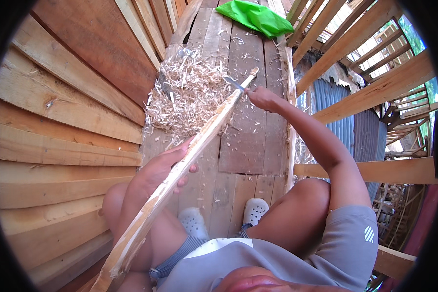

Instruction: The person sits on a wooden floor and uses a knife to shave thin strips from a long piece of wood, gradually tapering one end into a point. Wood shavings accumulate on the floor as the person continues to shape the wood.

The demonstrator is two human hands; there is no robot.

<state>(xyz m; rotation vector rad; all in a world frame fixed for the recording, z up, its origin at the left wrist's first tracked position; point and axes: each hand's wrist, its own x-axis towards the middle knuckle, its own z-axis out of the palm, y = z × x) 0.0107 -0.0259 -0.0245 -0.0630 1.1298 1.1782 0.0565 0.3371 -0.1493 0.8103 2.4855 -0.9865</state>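
A long, pale wooden pole (153,204) with its bark stripped slants from the lower left up to a narrow end on the far side. My left hand (160,168) is closed around its middle, fingers wrapped underneath. Near the far end, my right hand (263,99) grips a knife (234,83). The blade lies across the pole and points to the left; the handle is mostly hidden in my fist. Beyond the pole, to the left, a heap of curled wood shavings (187,92) covers part of the plank floor (248,146).
A bright green plastic bag (258,18) lies at the far end of the floor. On the left rises a wall of overlapping boards (63,112). Timber rails (374,92) and corrugated metal sheets (333,104) run along the right. My feet wear light clogs (255,211).
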